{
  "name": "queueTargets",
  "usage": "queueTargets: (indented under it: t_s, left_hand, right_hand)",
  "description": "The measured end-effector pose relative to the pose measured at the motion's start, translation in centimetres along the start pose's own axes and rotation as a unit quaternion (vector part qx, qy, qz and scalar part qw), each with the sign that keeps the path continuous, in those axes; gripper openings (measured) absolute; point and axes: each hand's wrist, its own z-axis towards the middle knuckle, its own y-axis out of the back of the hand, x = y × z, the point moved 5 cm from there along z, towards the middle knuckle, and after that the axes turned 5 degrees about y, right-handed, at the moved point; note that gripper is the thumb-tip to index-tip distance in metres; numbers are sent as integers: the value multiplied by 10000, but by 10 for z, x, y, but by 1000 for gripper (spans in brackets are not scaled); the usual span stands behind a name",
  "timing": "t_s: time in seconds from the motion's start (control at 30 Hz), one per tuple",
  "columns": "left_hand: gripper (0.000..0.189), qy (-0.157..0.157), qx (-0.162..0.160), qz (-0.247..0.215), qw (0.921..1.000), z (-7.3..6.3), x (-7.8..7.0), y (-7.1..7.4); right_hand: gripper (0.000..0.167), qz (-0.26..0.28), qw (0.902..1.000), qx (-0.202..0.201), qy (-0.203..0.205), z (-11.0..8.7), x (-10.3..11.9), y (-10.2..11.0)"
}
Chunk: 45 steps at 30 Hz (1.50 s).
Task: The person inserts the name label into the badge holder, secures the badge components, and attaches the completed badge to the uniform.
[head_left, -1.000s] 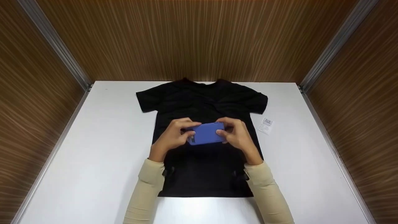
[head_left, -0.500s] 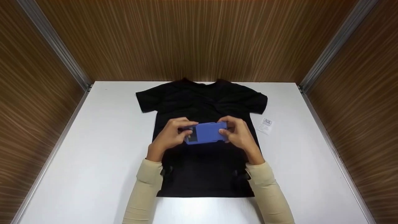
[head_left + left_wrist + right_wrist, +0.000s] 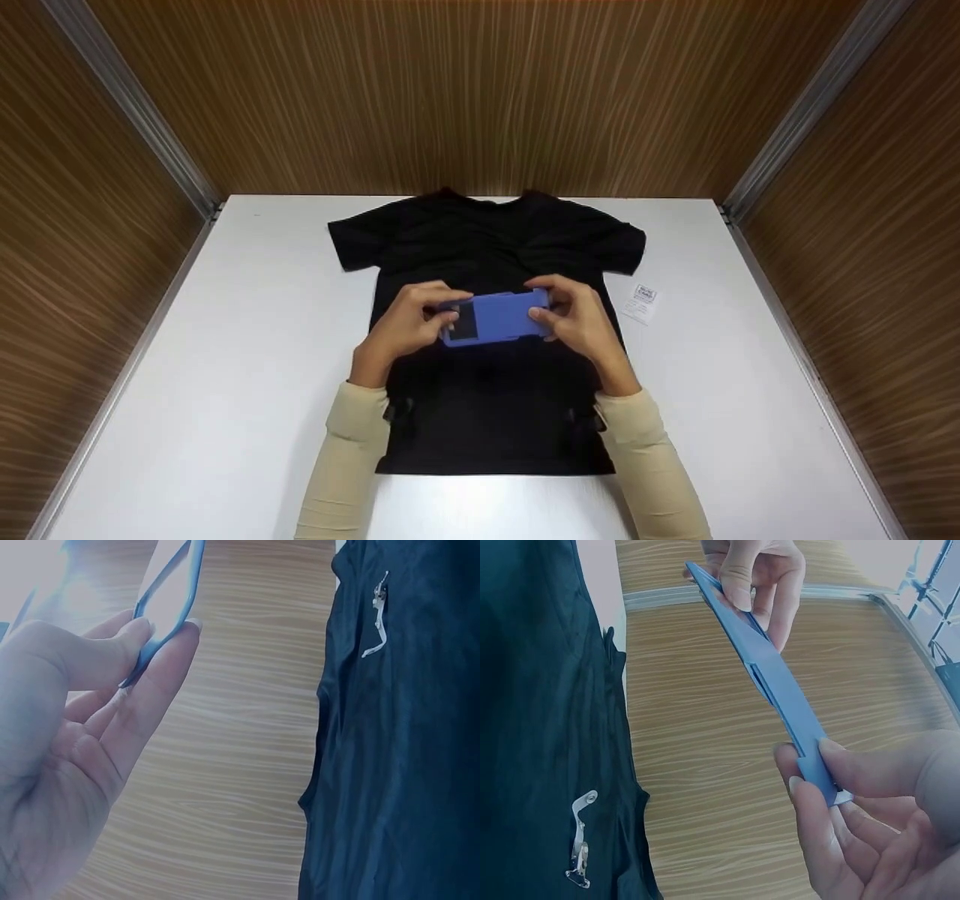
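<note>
Left hand pinches one end of the blue case, the thumb on its near face and the fingers along its far edge, with only the case's thickness between them. The right hand pinches the other end in the same way. Between them the case is held above the black shirt, about midway between the left and right edges of the white desk. The shirt lies flat, its collar at the desk's far edge; a small printed card lies beside it, toward the desk's right edge.

A dark panel shows beside the left thumb, and the sides of the case are stepped, so the step looks like sliding one half along the other. To do it well, I would keep both halves in line with the long side, since a twist could jam or flex the thin rim. An even, slow force from both ends should serve better than a jerk. The left thumb probably does best near the border, off the panel. A white corner shows at the right end in the right wrist view; I cannot tell what it belongs to.
</note>
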Motion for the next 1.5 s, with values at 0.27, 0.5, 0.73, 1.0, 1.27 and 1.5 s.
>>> queueTargets:
  t_s: [0.27, 0.5, 0.73, 1.0, 1.27, 1.5]
  left_hand:
    - [36, 45, -28, 21, 10000, -2, 3, 4]
    - [35, 165, -162, 271, 9994, -5, 7, 11]
    - [35, 271, -181, 259, 9991, -8, 12, 16]
    - [35, 459, -508, 393, 9969, -12, 18, 32]
    - [35, 595, -640, 271, 9958, -15, 20, 40]
    - [36, 555, -625, 296, 9961, -14, 19, 39]
  right_hand:
    - [33, -284, 9994, -158, 101, -2, 10, 4]
    - [30, -351, 9991, -230, 33, -5, 23, 8]
    - [32, -292, 9993, -224, 10, -2, -1, 10]
    - [31, -215, 9994, -248, 96, 0, -8, 16]
    - [29, -211, 9994, -5, -270, 5, -28, 9]
    - [27, -368, 9968, 276, -657, 8, -48, -7]
